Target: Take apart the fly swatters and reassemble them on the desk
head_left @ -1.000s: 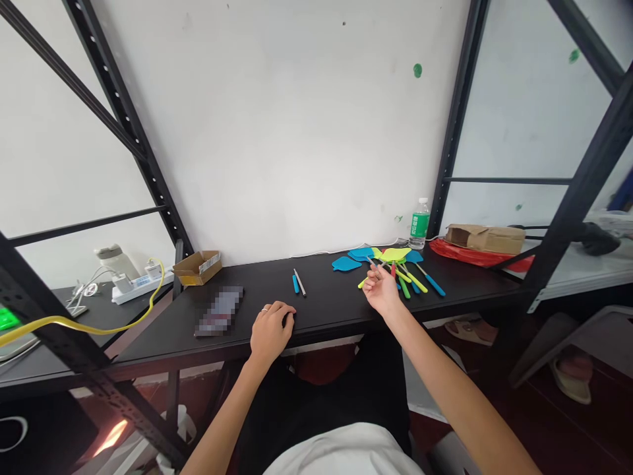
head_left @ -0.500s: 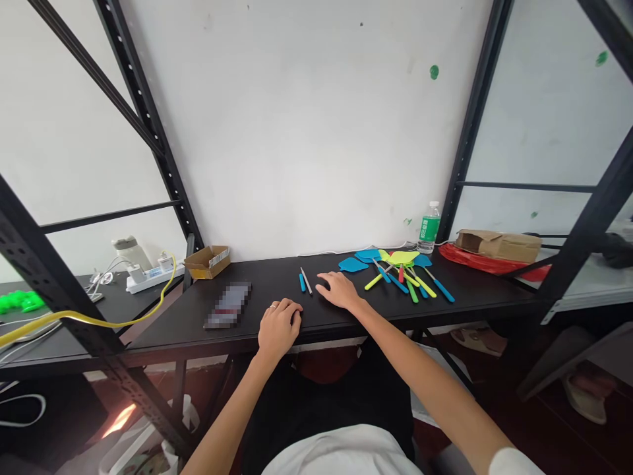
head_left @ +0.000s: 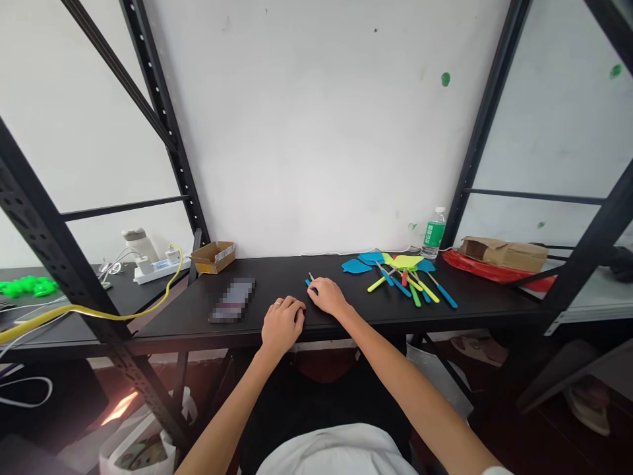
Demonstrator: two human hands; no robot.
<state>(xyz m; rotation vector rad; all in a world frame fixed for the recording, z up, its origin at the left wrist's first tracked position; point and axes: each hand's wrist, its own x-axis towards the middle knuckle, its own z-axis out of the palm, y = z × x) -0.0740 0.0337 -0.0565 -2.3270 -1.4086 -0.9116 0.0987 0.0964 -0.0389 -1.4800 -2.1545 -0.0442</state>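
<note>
My right hand [head_left: 326,295] is on the black tabletop with its fingers curled over a slim silver pen-like stick [head_left: 311,276]. A small blue piece [head_left: 307,282] pokes out beside the stick; the rest of both is hidden under the fingers. Just to the left, my left hand [head_left: 283,322] rests on the table near its front edge, fingers loosely bent, a ring on one, holding nothing. Further right lies a pile of swatter-like sticks [head_left: 405,277] with flat leaf-shaped heads in blue and yellow-green, thin metal stems and blue, yellow, green and red handles.
A phone [head_left: 233,300], its screen blurred out, and an open cardboard box [head_left: 213,257] lie to the left. Behind the pile stands a water bottle [head_left: 434,233]. On the right, a brown carton [head_left: 504,254] sits on red plastic [head_left: 469,270]. Black metal posts frame the table.
My right hand has moved left and down onto the silver stick and blue piece, which lay uncovered before. My left hand stays in place. The view has shifted slightly.
</note>
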